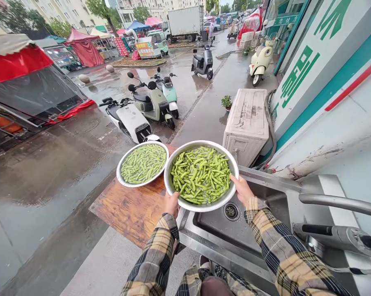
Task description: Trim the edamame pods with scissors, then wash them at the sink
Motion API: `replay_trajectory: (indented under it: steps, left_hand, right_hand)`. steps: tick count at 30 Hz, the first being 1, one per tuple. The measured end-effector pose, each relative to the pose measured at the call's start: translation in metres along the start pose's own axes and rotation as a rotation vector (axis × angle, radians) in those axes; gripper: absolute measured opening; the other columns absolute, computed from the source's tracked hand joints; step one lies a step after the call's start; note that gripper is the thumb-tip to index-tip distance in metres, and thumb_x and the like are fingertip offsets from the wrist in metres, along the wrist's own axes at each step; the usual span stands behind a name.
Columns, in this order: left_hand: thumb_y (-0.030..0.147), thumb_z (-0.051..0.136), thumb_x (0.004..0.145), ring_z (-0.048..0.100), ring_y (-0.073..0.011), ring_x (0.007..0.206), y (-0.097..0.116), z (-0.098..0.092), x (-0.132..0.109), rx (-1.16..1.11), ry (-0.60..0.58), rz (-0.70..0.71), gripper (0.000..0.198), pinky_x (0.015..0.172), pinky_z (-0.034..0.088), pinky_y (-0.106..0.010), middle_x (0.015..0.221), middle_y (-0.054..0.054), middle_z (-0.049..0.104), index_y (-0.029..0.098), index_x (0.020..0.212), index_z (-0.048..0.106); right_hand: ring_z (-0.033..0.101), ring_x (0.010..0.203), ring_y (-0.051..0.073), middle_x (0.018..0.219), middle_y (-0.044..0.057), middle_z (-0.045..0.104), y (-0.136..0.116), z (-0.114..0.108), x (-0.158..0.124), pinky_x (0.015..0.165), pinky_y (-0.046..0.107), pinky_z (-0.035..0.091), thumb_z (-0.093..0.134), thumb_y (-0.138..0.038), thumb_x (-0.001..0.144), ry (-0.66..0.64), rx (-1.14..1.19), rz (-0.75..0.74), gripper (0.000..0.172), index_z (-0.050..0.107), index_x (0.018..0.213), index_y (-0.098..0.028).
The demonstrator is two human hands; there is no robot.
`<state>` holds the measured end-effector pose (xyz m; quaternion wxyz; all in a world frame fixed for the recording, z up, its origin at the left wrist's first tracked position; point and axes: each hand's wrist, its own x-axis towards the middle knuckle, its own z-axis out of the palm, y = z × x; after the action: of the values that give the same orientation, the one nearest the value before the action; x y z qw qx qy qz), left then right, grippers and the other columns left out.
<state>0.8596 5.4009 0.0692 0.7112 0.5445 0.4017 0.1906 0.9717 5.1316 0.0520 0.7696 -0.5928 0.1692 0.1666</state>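
A large metal basin (170, 187) full of green bean pods (200, 174) in water is between my hands, over the left end of the sink (216, 224) and the board's edge. My left hand (172, 204) grips its near left rim, thumb on top. On the right side, my right hand (242, 189) holds the rim with the thumb over it. The fingers under the basin are hidden. Just left of it, a second metal basin (119, 177) with paler pods under water rests on the wooden board (132, 209), close to the first basin.
A faucet (339, 202) reaches over the sink from the right. Beyond the sink stands a boxy outdoor unit (246, 119) beside the wall. Parked scooters, including a white scooter (131, 121), stand past the board on wet pavement (65, 172). Market stalls line the left.
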Motion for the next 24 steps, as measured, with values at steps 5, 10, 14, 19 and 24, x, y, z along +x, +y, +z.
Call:
replay_trajectory:
  steps: [5, 10, 14, 19, 24]
  left_hand:
    - [0.009, 0.056, 0.053, 0.063, -0.0169, 0.07, -0.001, -0.003, 0.002, 0.025, 0.005, -0.023, 0.051, 0.069, 0.055, -0.03, 0.078, -0.002, 0.064, 0.017, 0.103, 0.057]
    - [0.009, 0.057, 0.054, 0.063, -0.0183, 0.071, -0.003, -0.008, 0.004, 0.099, -0.022, -0.001, 0.049, 0.07, 0.055, -0.033, 0.078, -0.003, 0.064, 0.016, 0.102, 0.061]
    - [0.009, 0.057, 0.054, 0.063, -0.0182, 0.072, -0.006, -0.012, 0.007, 0.095, -0.023, 0.037, 0.05, 0.071, 0.054, -0.032, 0.077, -0.002, 0.064, 0.016, 0.102, 0.062]
    - [0.008, 0.056, 0.055, 0.063, -0.0173, 0.069, -0.008, -0.002, 0.012, 0.034, 0.021, -0.035, 0.053, 0.068, 0.054, -0.031, 0.073, -0.001, 0.062, 0.017, 0.107, 0.059]
    - [0.006, 0.056, 0.057, 0.063, -0.0154, 0.067, -0.008, 0.024, 0.022, 0.013, 0.037, -0.022, 0.055, 0.067, 0.054, -0.03, 0.081, -0.003, 0.065, 0.017, 0.11, 0.058]
  right_hand:
    - [0.068, 0.072, 0.02, 0.084, 0.005, 0.074, 0.014, -0.002, -0.027, 0.058, 0.029, 0.055, 0.067, -0.044, 0.079, -0.049, 0.032, 0.009, 0.036, 0.062, 0.106, -0.02]
    - [0.066, 0.067, 0.018, 0.087, 0.005, 0.073, 0.026, -0.009, -0.046, 0.054, 0.029, 0.052, 0.065, -0.041, 0.076, -0.022, -0.021, 0.008, 0.034, 0.06, 0.104, -0.02]
    - [0.064, 0.066, 0.018, 0.084, 0.004, 0.072, 0.024, -0.009, -0.048, 0.054, 0.027, 0.049, 0.065, -0.036, 0.07, 0.03, -0.063, -0.056, 0.039, 0.062, 0.104, -0.019]
    - [0.06, 0.065, 0.019, 0.072, 0.003, 0.07, 0.002, -0.001, -0.025, 0.055, 0.027, 0.045, 0.067, -0.036, 0.065, 0.06, -0.121, -0.132, 0.037, 0.067, 0.096, -0.016]
    - [0.059, 0.064, 0.018, 0.069, 0.001, 0.068, -0.018, 0.007, 0.012, 0.056, 0.027, 0.045, 0.066, -0.036, 0.066, 0.078, -0.165, -0.155, 0.035, 0.066, 0.096, -0.016]
